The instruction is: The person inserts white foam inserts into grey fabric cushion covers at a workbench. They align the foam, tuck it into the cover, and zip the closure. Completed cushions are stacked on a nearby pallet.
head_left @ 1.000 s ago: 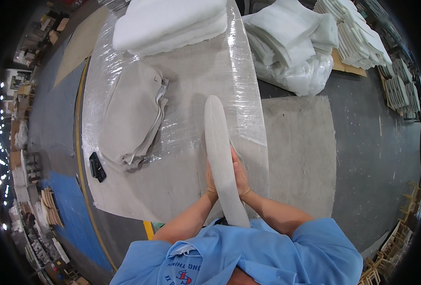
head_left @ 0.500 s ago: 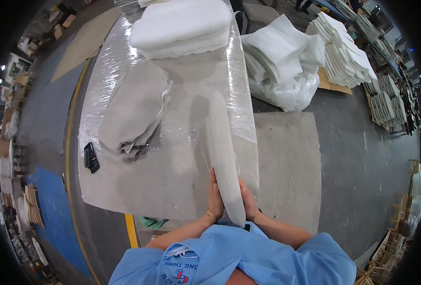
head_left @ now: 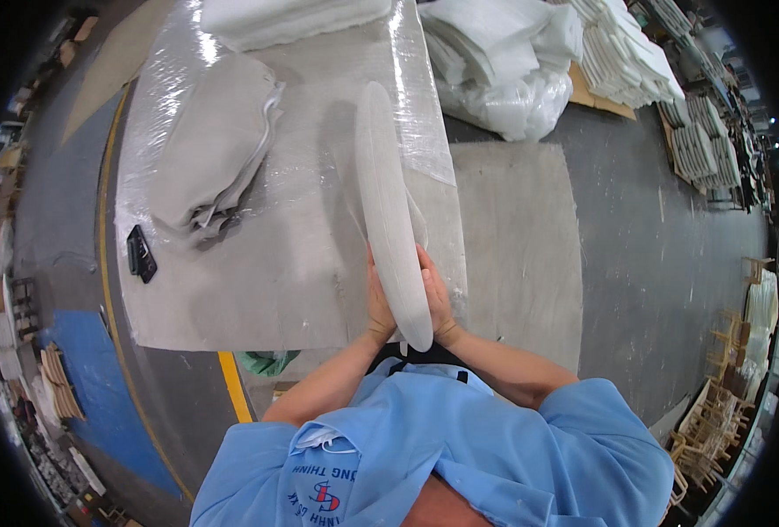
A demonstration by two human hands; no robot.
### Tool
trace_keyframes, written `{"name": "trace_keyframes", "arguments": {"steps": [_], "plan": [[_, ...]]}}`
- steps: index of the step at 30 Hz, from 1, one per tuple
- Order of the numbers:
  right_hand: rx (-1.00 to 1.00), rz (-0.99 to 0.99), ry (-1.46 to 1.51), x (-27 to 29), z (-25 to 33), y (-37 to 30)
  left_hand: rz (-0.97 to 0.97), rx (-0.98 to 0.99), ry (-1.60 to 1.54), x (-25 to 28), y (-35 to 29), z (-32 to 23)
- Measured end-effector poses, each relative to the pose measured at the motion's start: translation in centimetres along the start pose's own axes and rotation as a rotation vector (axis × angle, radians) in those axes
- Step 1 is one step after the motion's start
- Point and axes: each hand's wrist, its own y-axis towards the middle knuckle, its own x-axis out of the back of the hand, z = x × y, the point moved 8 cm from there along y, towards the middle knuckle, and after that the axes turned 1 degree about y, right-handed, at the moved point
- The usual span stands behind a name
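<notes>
A light grey, fabric-covered cushion (head_left: 389,211) stands on its narrow edge over the near right part of the table, its long rim facing up. My left hand (head_left: 379,299) presses against its left side and my right hand (head_left: 439,294) against its right side, so it is clamped between my palms. Parts of the fingers are hidden behind the cushion. To its left lies a pile of grey fabric covers (head_left: 209,140) with loose, folded edges. A small black object (head_left: 141,255), its kind unclear, rests near the table's left edge.
Clear plastic film covers the far part of the table (head_left: 249,307). White padding (head_left: 293,19) is stacked at the far end. More white padding sheets (head_left: 495,44) sit on a plastic bag to the right. A beige mat (head_left: 521,255) lies on the floor beside the table.
My view has tilted, so the table and its contents sit higher in the picture. The cushion has moved slightly away from my body, with both hands still against its sides.
</notes>
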Motion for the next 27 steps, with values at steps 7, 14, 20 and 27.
{"name": "trace_keyframes", "arguments": {"steps": [7, 14, 20, 27], "plan": [[0.093, 0.116, -0.336, -7.5, 0.9, -2.3, -0.005, 0.156, 0.049, 12.3, -0.5, -10.1], [0.239, -0.007, -0.451, -3.6, 7.7, 6.4, -0.351, 0.072, 0.487, 13.9, -9.6, -15.3], [0.45, -0.037, -0.586, 2.7, 16.2, 23.1, -0.471, 0.108, 0.371, 14.3, -8.9, -13.9], [-0.015, 0.212, -0.094, 2.0, 9.1, 30.4, -0.772, 0.086, -0.097, 14.5, -11.3, -7.5]]}}
